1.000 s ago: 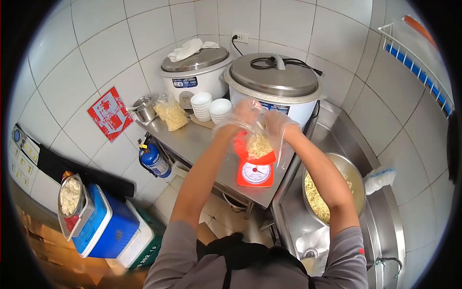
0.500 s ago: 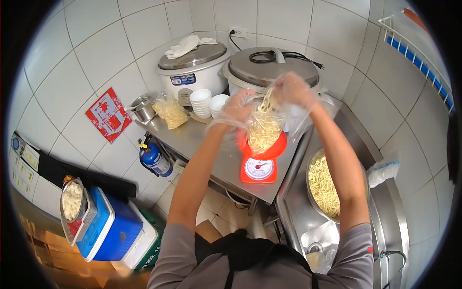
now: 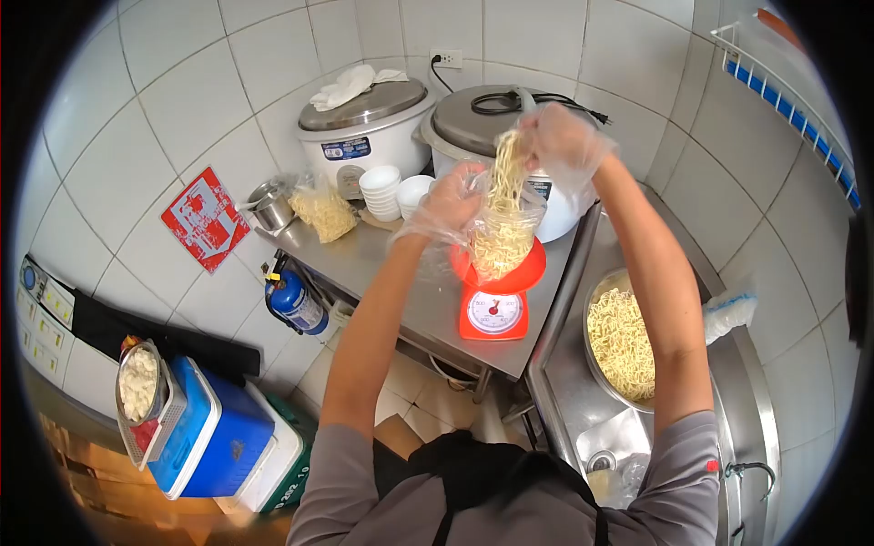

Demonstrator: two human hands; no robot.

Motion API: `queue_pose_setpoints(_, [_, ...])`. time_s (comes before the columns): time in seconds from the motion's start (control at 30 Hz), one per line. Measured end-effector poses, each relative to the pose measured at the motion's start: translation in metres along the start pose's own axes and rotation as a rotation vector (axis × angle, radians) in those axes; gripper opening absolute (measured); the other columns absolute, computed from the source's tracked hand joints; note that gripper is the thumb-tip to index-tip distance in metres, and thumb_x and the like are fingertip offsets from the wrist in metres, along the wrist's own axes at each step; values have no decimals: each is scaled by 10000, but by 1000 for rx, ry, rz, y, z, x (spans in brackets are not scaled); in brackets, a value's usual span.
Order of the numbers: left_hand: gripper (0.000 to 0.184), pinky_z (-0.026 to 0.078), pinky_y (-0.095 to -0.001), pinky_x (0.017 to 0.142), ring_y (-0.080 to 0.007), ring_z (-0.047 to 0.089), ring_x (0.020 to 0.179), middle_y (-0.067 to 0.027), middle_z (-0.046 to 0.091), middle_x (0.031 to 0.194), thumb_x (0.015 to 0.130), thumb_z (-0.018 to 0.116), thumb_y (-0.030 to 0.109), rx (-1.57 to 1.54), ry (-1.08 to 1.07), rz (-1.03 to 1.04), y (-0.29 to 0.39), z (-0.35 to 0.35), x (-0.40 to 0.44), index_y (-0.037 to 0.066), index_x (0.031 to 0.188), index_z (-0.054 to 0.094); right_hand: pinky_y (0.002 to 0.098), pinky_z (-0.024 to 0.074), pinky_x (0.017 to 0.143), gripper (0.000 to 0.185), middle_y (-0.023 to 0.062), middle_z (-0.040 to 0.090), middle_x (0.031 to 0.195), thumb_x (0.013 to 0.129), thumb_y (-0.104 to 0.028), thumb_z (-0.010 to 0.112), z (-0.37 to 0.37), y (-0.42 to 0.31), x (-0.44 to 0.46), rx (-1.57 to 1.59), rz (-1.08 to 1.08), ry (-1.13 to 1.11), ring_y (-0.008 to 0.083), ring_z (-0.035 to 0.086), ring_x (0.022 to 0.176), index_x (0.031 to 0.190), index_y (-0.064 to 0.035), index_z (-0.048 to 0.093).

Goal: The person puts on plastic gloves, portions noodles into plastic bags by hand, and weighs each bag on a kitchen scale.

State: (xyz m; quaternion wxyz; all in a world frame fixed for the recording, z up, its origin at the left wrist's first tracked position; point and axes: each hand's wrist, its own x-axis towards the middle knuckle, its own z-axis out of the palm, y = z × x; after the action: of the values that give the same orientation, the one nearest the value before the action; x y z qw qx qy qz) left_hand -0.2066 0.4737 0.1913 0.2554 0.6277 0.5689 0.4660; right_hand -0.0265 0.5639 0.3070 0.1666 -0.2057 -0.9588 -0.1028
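Note:
Loose plastic gloves cover both my hands. My left hand (image 3: 453, 200) is closed on the rim of a clear plastic bag (image 3: 531, 221), which sits in the red pan (image 3: 525, 273) of a small red kitchen scale (image 3: 492, 329). Noodles (image 3: 501, 253) fill the lower part of this bag. Above it, my right hand (image 3: 564, 144) is pinched on a bunch of noodles (image 3: 507, 173) that hangs down into the bag's mouth. To the right, a large metal bowl (image 3: 590, 350) of noodles stands at the sink, under my right forearm.
Two large rice cookers (image 3: 364, 136) (image 3: 455, 123) stand at the back of the steel table (image 3: 410, 309). White bowls (image 3: 381, 193), a bag of noodles (image 3: 323, 211) and a metal pot (image 3: 271, 207) are at the left. A fire extinguisher (image 3: 296, 302) and a blue cooler (image 3: 223, 432) are lower left.
My right hand has risen, drawing the noodle bunch into a longer hanging strand. The scale's needle has turned from pointing right. My left hand stays at the bag's rim.

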Motion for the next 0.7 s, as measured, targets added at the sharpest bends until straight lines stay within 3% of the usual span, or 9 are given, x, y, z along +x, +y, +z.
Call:
queue_pose_setpoints(0.07, [454, 442, -231, 583, -86, 532, 639, -58, 587, 866, 782, 583, 111, 4, 1, -6, 5, 2, 1, 123, 1218, 459, 292, 507, 583, 183, 105, 624, 723, 783, -146, 550, -18, 14, -2, -620, -388, 91, 171, 625, 709, 794, 10, 645])
queue_pose_setpoints(0.13, [474, 450, -231, 594, -92, 544, 652, -71, 579, 908, 774, 593, 120, 56, 11, -29, 17, 3, -5, 120, 1228, 456, 282, 506, 614, 215, 101, 622, 755, 826, -166, 523, -27, 28, 5, -261, -220, 127, 154, 619, 716, 785, 12, 636])
queue_pose_setpoints(0.23, [493, 462, -245, 619, -103, 555, 692, -87, 565, 946, 768, 598, 131, 38, -18, -63, 20, 5, -2, 121, 1240, 456, 298, 501, 674, 299, 99, 624, 807, 876, -245, 481, -45, 51, 23, -21, -52, 239, 166, 616, 734, 849, 18, 620])
queue_pose_setpoints(0.37, [511, 469, -266, 653, -121, 558, 752, -94, 555, 974, 767, 609, 146, 133, -13, -67, 29, 8, -3, 117, 1250, 446, 405, 494, 624, 282, 129, 657, 785, 682, -388, 589, -96, 53, 24, -465, 161, 298, 278, 640, 732, 803, -151, 683])
queue_pose_setpoints(0.43, [549, 472, -274, 704, -147, 564, 823, -117, 548, 1034, 764, 635, 175, 187, 18, -19, 28, 11, -3, 106, 1267, 427, 407, 492, 625, 267, 135, 654, 782, 679, -368, 588, -113, 66, 33, -511, 157, 348, 280, 637, 724, 798, -149, 684])
queue_pose_setpoints(0.53, [654, 464, -322, 804, -221, 558, 966, -168, 520, 1140, 734, 689, 283, 157, 248, 377, 21, 40, -1, 90, 1287, 398, 408, 491, 624, 254, 132, 654, 785, 676, -351, 584, -122, 59, 35, -473, 118, 374, 278, 637, 723, 793, -148, 683])
queue_pose_setpoints(0.63, [760, 428, -373, 889, -297, 509, 1087, -224, 469, 1218, 697, 712, 385, 488, 294, 273, 38, 72, -4, 84, 1305, 370, 404, 491, 631, 255, 133, 656, 801, 681, -342, 576, -110, 32, 46, -443, 154, 315, 286, 637, 738, 792, -138, 681])
queue_pose_setpoints(0.67, [692, 431, -403, 871, -309, 534, 1055, -217, 523, 1146, 692, 701, 418, 535, 166, 38, 53, 77, -10, 88, 1243, 444, 403, 492, 636, 256, 137, 655, 805, 687, -339, 572, -106, 18, 48, -473, 195, 290, 288, 637, 743, 794, -134, 681])
queue_pose_setpoints(0.7, [652, 434, -399, 859, -301, 546, 1028, -204, 544, 1107, 695, 703, 406, 469, 182, 0, 47, 83, -9, 85, 1212, 468, 401, 492, 641, 256, 141, 654, 809, 692, -336, 568, -105, 13, 49, -509, 234, 268, 291, 637, 749, 795, -130, 680])
